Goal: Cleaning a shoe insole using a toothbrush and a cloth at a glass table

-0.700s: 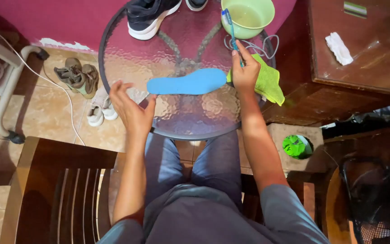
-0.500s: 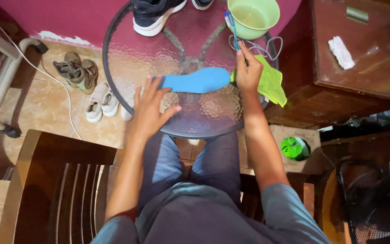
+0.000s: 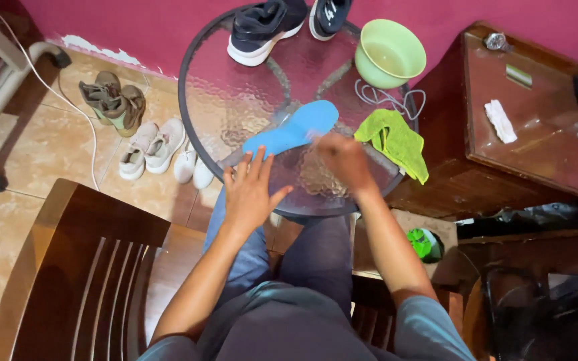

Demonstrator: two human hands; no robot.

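The blue insole lies flat on the round glass worktop, running slantwise from near the middle of the glass down toward the person's side, its narrower end closest to the left hand. It looks like a thin foam piece, so I judge it light, soft and bendy; picked up by one end alone it would likely droop, and on the dimpled glass it may slide if pushed. The better hold would seem to be a pinch across the edges near the middle, or one hand at each end. The left hand rests open, fingers spread, on the glass with its fingertips just touching the insole's near end, gripping nothing. The right hand is blurred, sitting beside the insole's long edge; it seems loosely curled, but I cannot tell whether it holds anything. Just right of it lies a crumpled lime-green cloth, with a loose white lace above that and a pale green bowl at the far rim. A pair of dark sneakers stands at the back of the worktop. Small shoes sit on the tiled floor to the left.
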